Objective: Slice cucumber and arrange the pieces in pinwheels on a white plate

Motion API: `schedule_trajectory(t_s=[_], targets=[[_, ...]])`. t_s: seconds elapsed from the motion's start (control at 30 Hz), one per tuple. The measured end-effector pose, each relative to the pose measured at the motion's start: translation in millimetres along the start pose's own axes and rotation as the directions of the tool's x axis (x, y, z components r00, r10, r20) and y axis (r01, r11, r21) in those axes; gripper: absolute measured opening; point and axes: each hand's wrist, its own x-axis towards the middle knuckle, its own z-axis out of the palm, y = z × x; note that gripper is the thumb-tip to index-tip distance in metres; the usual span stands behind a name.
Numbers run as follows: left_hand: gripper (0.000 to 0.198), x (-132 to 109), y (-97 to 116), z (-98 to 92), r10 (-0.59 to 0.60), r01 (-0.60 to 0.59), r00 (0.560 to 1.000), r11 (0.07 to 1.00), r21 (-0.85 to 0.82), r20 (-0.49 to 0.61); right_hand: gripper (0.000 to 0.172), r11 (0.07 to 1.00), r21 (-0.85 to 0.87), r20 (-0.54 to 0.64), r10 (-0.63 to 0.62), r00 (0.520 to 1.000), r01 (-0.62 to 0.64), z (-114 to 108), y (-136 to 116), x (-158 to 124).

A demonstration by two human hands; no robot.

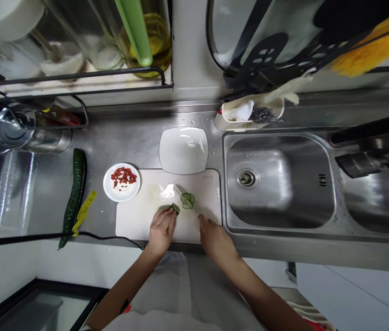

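My left hand (161,228) is closed on a short piece of cucumber (174,209) that rests on the white cutting board (135,225). In my right hand (215,236) is the handle of a knife (177,189), its blade slanting up and left over the board. Thin cucumber slices (187,200) lie on and around the blade, just right of the held piece. A white squarish plate (183,149) touches the board's far edge. Small red pieces lie in a round white dish (121,196) by the board's upper left corner.
A whole cucumber (74,191) and a yellow tag (86,209) on a black cord lie to the left. At right is a steel sink (284,184) with a faucet (359,164). Behind stand a scrubber holder (220,120), a glass pitcher (47,140) and a rack of jars (101,82).
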Motion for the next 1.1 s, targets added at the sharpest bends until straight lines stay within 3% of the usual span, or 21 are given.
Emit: schedule_trajectory(t_s=[0.23,0.4,0.53,0.7,0.93,1.1], targets=[[0.023,0,0,-0.9,-0.017,0.017,1.000,1.000,-0.024,0.009,0.031,0.997,-0.071,-0.042,0.004,0.999,-0.007,0,-1,-11],[0.021,2,6,-3.7,-0.071,0.074,0.994,0.997,-0.035,0.087,0.039,0.990,-0.136,-0.121,-0.053,0.991,0.037,1,0,-16],[0.020,3,9,-4.9,-0.079,0.084,0.991,0.996,-0.041,0.105,0.041,0.996,-0.054,-0.143,-0.080,0.987,0.073,-1,3,-25],[0.020,2,9,-5.2,-0.073,0.077,0.993,0.996,-0.040,0.089,0.039,0.998,0.054,-0.236,0.043,0.971,-0.031,-7,8,-33],[0.020,2,8,-5.1,-0.092,0.096,0.992,0.994,-0.051,0.083,0.041,0.999,0.022,-0.065,-0.027,0.997,0.029,-5,2,-28],[0.020,1,8,-5.0,-0.098,0.103,0.992,0.993,-0.058,0.079,0.041,1.000,0.012,-0.048,-0.001,0.999,0.002,-1,-7,-22]])
